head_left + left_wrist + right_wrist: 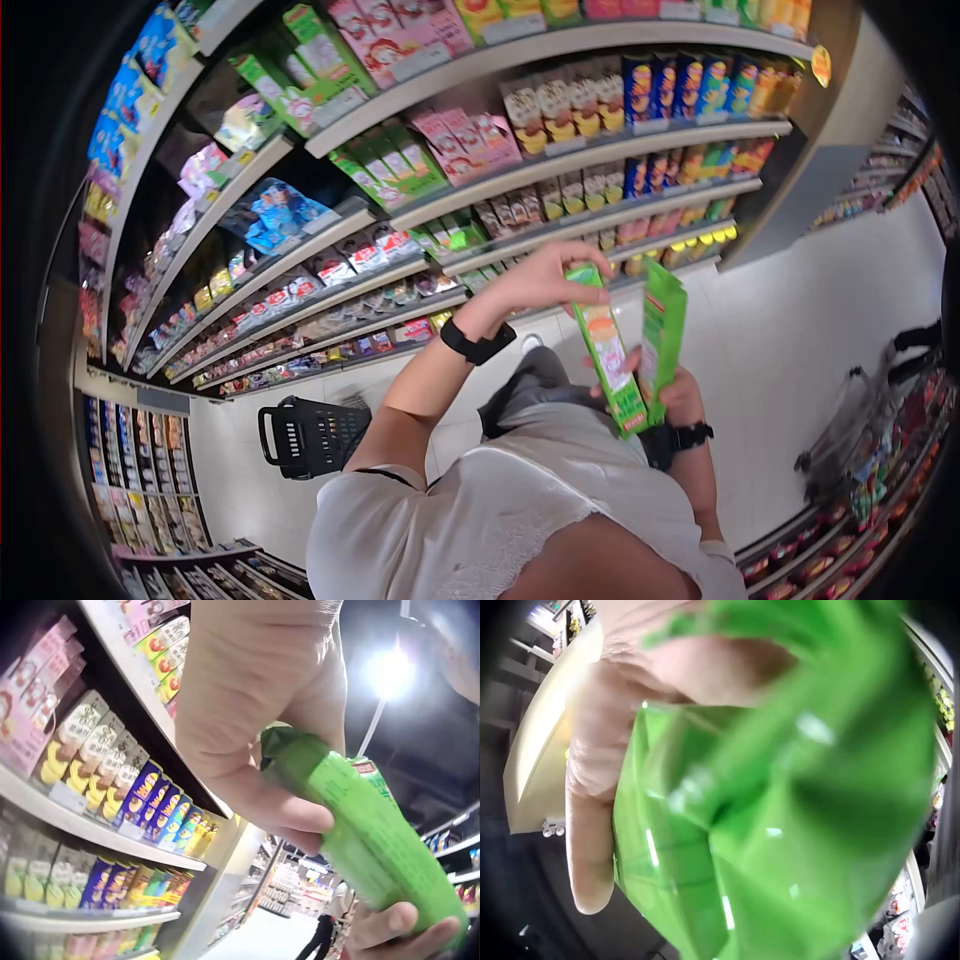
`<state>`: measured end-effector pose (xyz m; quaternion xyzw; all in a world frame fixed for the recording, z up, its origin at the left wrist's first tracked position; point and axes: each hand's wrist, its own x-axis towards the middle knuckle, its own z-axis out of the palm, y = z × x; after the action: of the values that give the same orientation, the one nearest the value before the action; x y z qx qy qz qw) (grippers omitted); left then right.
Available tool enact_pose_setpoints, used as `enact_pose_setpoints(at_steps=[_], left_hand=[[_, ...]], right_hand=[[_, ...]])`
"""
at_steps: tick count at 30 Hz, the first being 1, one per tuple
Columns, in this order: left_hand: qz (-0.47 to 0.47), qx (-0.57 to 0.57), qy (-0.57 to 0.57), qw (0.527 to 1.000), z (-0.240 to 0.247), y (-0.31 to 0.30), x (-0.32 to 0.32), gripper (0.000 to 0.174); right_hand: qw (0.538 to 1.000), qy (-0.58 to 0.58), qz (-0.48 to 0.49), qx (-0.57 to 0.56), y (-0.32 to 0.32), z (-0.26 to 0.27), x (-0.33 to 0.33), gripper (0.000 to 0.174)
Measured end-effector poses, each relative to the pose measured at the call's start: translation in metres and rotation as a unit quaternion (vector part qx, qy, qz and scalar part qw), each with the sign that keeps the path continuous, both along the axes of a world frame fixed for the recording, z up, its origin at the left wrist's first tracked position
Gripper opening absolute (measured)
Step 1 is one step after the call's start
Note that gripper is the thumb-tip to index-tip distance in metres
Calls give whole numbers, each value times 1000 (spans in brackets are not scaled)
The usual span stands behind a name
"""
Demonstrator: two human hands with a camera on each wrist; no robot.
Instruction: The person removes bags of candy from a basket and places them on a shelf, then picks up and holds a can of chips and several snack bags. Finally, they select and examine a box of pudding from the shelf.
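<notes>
Two long green packages are held in front of the body in the head view. My left hand pinches the upper end of the package with a printed white face. Lower down, my right hand grips this package and a second green package, which stands beside it on the right. The two packages touch near their lower ends and spread apart at the top. Shiny green wrapping covers much of the right wrist view and hides part of that hand.
Shelves of boxed and bagged snacks curve along the front and left. A black basket stands on the floor at the left. More shelving is at the lower left and right. A person in dark trousers appears in the aisle.
</notes>
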<state>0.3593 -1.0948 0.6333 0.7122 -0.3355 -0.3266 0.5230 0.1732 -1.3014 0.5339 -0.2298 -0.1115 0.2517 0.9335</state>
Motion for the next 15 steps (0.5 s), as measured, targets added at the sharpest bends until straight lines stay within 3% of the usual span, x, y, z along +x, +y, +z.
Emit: enact_pose_setpoints(at_steps=[2,3,5,6,7,8,9,11,13,15], left_hand=[[-12,-9,19,1000,-3,18,7,23],[-8,-6,45,999,-3,26,8,21],[5,13,106,994,3,44,2,24],[-57,-3,149,987,-9,51,3,27],[-108,107,103,983,-18,62,5,27],[-144,77,168,972,-33,67,-3,32],[-187,138,190,954,-18,64,-11,47],[-203,92,267,938,-32,79,-8,62],[-126,-19,322,938,-11,105,0,74],[-25,-169,251,953,22,127,9,75]], right_hand=[[995,50,-72,40,-5,-19,-8,61],[984,53,-166,31,0,-27,-10,65],[984,28,-163,69,-12,-41,-1,71],[979,42,-181,83,-14,-50,2,73],[973,58,-200,98,-18,-59,5,75],[977,54,-174,110,-24,-68,9,76],[978,49,-171,109,-22,-67,14,76],[983,50,-168,63,-15,-66,21,76],[986,56,-146,62,-23,-67,24,76],[988,22,-136,76,-21,-47,27,72]])
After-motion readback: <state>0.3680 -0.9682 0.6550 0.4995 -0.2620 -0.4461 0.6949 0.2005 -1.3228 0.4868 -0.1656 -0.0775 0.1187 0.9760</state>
